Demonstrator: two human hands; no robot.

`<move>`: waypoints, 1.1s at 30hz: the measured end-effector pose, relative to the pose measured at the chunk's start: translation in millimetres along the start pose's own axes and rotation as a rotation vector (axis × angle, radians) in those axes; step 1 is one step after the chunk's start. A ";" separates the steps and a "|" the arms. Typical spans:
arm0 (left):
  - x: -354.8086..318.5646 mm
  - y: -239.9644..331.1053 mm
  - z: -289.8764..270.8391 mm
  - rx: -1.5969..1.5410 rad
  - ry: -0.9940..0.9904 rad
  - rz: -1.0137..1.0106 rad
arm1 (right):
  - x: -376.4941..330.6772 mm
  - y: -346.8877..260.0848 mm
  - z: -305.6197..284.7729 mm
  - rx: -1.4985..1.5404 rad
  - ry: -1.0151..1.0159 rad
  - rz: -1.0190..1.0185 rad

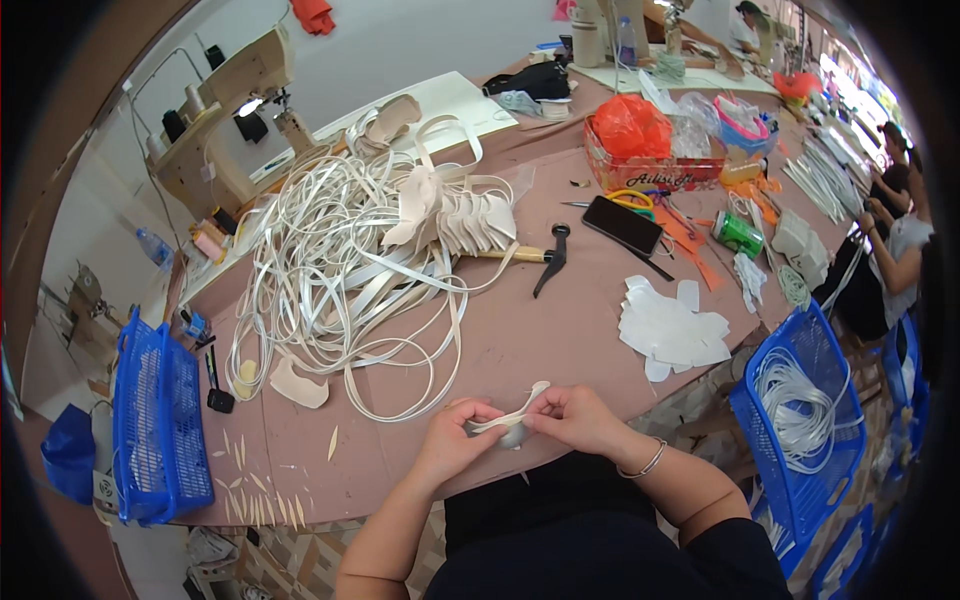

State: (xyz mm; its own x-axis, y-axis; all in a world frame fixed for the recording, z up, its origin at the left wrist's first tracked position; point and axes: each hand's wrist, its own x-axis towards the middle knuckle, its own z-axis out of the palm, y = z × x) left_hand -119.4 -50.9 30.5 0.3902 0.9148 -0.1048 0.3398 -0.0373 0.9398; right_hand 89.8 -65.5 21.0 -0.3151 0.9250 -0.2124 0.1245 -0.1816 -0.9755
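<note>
At the table's near edge, my left hand (pixel 458 440) and my right hand (pixel 580 418) pinch a small cream strap-like piece (pixel 516 418) between thumbs and fingers. The piece bends in a curve, with one end standing up beside my right fingers. A greyish-white part shows under it; I cannot tell whether the two are joined. Ahead to the left lies a big tangle of white straps (pixel 330 250), with a row of cream cut pieces (pixel 475 222) on its right side. A single cream piece (pixel 298 384) lies left of my hands.
A hammer (pixel 556 258), a phone (pixel 622 226) and white cut pieces (pixel 672 325) lie ahead and right. Behind them stand a red box (pixel 650 172) and a green can (pixel 738 234). Blue baskets stand left (pixel 160 420) and right (pixel 800 420). A sewing machine (pixel 215 130) stands far left; other people sit far right.
</note>
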 end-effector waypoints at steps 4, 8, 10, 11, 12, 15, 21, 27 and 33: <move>0.2 -3.2 -0.4 -0.012 -0.003 -0.019 | 3.7 6.3 0.8 0.031 -0.006 -0.018; 0.0 2.2 0.1 -0.033 -0.002 -0.050 | 6.1 13.1 1.7 0.028 0.002 -0.034; 0.4 2.9 0.0 -0.027 -0.011 -0.050 | 5.9 12.2 1.6 0.014 0.005 -0.037; 0.4 3.0 0.0 -0.024 -0.014 -0.050 | 5.9 11.5 1.6 0.006 0.007 -0.040; 0.3 2.7 -0.1 -0.023 -0.016 -0.051 | 5.8 11.4 1.7 -0.001 0.009 -0.043; 0.4 2.3 -0.1 -0.019 -0.015 -0.047 | 6.6 12.6 1.7 0.007 0.013 -0.051; 0.6 5.9 -0.2 0.022 -0.017 -0.005 | 5.8 11.5 4.1 0.019 0.090 -0.097; -0.8 4.8 -0.8 0.034 -0.009 0.035 | 3.8 -1.0 -0.3 -0.371 0.235 -0.187; -3.3 2.2 -0.4 0.057 -0.006 0.033 | 11.3 -18.0 -17.8 -0.669 0.154 -0.644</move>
State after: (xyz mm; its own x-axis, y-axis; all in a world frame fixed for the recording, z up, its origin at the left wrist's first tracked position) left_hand -120.3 -53.9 33.0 0.4073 0.9101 -0.0762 0.3750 -0.0906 0.9226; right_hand 100.8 -45.9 37.1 -0.3900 0.8229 0.4132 0.4992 0.5660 -0.6561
